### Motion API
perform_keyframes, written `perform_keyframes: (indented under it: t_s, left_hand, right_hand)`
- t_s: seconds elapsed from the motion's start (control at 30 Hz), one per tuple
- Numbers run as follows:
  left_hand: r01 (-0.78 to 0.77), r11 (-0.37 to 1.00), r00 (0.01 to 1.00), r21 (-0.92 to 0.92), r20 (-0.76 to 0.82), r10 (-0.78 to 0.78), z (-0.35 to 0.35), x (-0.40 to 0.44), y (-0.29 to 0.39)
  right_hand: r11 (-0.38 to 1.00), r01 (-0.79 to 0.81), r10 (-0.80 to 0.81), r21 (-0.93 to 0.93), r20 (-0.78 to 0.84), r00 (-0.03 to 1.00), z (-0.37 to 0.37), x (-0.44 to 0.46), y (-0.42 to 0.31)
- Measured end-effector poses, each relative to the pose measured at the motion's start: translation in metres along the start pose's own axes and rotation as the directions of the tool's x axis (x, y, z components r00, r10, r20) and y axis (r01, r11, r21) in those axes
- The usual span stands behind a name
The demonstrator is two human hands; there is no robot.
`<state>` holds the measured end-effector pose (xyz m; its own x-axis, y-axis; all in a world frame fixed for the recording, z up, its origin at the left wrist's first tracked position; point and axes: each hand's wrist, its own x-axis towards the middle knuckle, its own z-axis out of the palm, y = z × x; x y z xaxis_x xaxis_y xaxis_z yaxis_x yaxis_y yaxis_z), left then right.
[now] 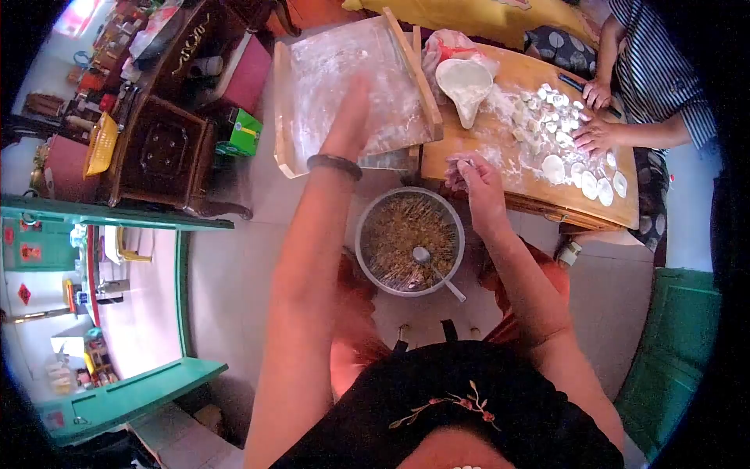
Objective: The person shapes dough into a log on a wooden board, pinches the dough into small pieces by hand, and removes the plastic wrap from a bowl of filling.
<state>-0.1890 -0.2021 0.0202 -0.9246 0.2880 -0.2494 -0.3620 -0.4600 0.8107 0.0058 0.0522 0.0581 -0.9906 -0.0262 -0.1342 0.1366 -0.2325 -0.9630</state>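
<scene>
My left hand [354, 105], with a dark bangle at the wrist, reaches over a flour-dusted board with raised wooden sides [320, 70]. Motion smears its fingers. My right hand [482, 184] is closed in a pinch beside the wooden table's near edge; what its fingers hold, if anything, I cannot make out. Between my knees stands a round metal bowl [361, 258] of brownish chopped filling [402, 227], a metal spoon [437, 270] resting in it. On the wooden table [516, 176] lie round dough wrappers [589, 185] and small floured dough pieces [551, 113].
Another person's hands [598, 133] work at the table's right side, near a dark stick-like tool [573, 81]. A pale container of flour [466, 82] stands at the table's back left. A dark carved cabinet [160, 148] and a green box [244, 133] are at the left.
</scene>
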Motion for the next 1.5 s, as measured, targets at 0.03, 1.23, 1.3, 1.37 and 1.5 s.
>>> perform_keyframes:
  t_s: [0.03, 1.23, 1.3, 1.37, 1.5]
  left_hand:
    - [0.062, 0.987, 0.998, -0.149, -0.019, -0.065, 0.005, -0.005, 0.0]
    - [-0.388, 0.777, 0.746, 0.495, -0.327, 0.58, 0.084, -0.309, -0.09]
    - [-0.116, 0.879, 0.659, 0.462, -0.626, 0.417, 0.035, -0.326, -0.176]
    - [0.074, 0.991, 0.576, 0.108, -0.816, 0.046, -0.014, -0.341, -0.249]
    - [0.139, 0.946, 0.549, -0.293, -0.772, -0.32, -0.028, -0.331, -0.289]
  right_hand:
    - [1.0, 0.006, -0.006, 0.005, -0.016, 1.0, -0.002, 0.002, 0.0]
    - [0.784, 0.466, -0.514, -0.411, -0.009, 0.858, -0.014, -0.028, -0.006]
    - [0.972, 0.026, -0.078, -0.234, -0.219, 0.973, -0.06, -0.062, 0.075]
    - [0.934, -0.318, 0.242, -0.164, -0.365, 0.899, -0.102, -0.083, 0.143]
    - [0.793, -0.586, 0.492, -0.164, -0.395, 0.776, -0.116, -0.092, 0.223]
